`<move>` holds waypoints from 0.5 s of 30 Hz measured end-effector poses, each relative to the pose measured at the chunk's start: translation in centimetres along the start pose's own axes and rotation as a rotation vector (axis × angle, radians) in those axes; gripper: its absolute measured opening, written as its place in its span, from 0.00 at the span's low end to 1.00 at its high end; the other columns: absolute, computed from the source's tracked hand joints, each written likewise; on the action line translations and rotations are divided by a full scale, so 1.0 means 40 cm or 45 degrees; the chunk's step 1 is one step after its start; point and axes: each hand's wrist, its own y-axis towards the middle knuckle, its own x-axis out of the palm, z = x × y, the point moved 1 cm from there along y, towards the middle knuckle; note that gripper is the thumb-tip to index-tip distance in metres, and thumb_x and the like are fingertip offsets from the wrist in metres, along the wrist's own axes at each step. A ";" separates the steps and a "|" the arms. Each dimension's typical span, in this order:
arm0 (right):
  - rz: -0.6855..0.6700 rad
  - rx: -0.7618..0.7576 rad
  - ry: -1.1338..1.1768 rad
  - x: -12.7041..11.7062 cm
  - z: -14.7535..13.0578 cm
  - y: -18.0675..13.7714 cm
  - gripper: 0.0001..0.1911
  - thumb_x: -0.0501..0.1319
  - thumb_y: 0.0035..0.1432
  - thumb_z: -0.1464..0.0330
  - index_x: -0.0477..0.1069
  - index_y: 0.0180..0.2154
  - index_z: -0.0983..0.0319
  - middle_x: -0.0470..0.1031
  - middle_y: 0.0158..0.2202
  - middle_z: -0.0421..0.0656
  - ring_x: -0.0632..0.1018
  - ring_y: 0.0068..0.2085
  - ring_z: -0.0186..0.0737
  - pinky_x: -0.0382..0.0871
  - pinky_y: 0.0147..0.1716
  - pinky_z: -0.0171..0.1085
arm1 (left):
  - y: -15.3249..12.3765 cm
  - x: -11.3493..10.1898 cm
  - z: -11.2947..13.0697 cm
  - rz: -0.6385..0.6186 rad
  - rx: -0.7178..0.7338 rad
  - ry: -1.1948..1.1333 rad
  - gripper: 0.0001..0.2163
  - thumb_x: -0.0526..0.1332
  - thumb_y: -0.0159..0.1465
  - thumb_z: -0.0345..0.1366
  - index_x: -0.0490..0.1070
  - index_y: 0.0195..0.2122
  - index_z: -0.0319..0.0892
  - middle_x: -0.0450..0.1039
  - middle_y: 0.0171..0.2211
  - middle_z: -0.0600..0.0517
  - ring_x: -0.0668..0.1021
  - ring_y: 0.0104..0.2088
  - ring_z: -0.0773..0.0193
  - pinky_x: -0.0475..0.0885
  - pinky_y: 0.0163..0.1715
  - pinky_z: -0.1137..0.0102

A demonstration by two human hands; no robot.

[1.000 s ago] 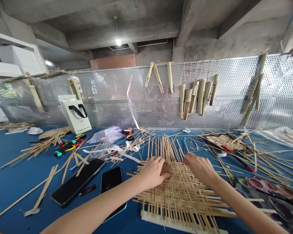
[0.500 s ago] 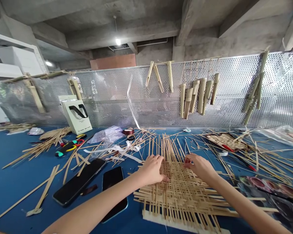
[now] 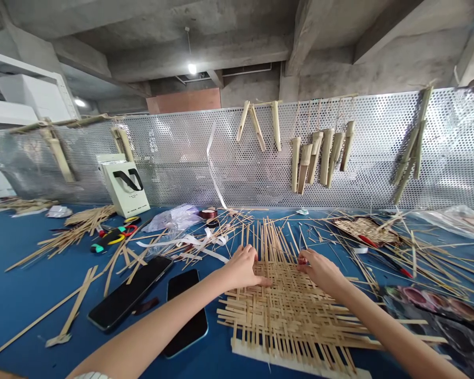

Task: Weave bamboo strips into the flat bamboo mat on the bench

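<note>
A woven bamboo mat [image 3: 296, 305] lies before me on the table, its loose strip ends [image 3: 276, 239] fanning out from the far edge. My left hand [image 3: 243, 269] rests at the mat's far left corner, thumb stretched over the weave and apart from the bent fingers. At the far right corner, my right hand [image 3: 319, 269] has its fingers and thumb closed on the mat's edge; the fingertips are partly hidden. Along the near edge of the mat runs a pale strip [image 3: 256, 353] under the bamboo ends.
Two phones [image 3: 130, 295] lie left of the mat. Pliers [image 3: 112, 238], a purple plastic bag [image 3: 174, 218] and loose bamboo strips [image 3: 75, 300] are scattered farther left. To the right are a red-handled tool [image 3: 383, 255] and a paint palette [image 3: 430, 305]. A perforated metal panel [image 3: 174, 158] stands behind.
My left hand has shifted slightly left and up, its fingers pulling off the weave toward the corner. My right hand stays nearly in place.
</note>
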 end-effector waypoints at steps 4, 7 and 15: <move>-0.022 -0.016 0.004 0.006 0.006 0.007 0.03 0.53 0.53 0.71 0.65 0.30 0.62 0.70 0.33 0.43 0.72 0.33 0.39 0.58 0.30 0.33 | 0.003 0.000 -0.007 -0.015 0.005 -0.075 0.32 0.59 0.39 0.63 0.63 0.35 0.41 0.63 0.37 0.47 0.68 0.41 0.53 0.66 0.40 0.63; -0.037 -0.026 0.001 0.012 0.012 0.014 0.04 0.53 0.53 0.72 0.66 0.30 0.62 0.71 0.33 0.44 0.72 0.34 0.41 0.59 0.32 0.34 | 0.005 0.006 -0.010 0.011 0.007 -0.080 0.31 0.60 0.38 0.62 0.63 0.34 0.41 0.64 0.36 0.47 0.68 0.42 0.53 0.66 0.40 0.63; -0.054 -0.067 -0.029 0.023 0.020 0.019 0.05 0.52 0.54 0.74 0.66 0.31 0.64 0.71 0.34 0.46 0.72 0.36 0.41 0.60 0.35 0.35 | 0.003 0.006 -0.009 0.037 -0.002 -0.048 0.30 0.60 0.39 0.61 0.63 0.34 0.40 0.64 0.37 0.47 0.67 0.41 0.54 0.66 0.40 0.63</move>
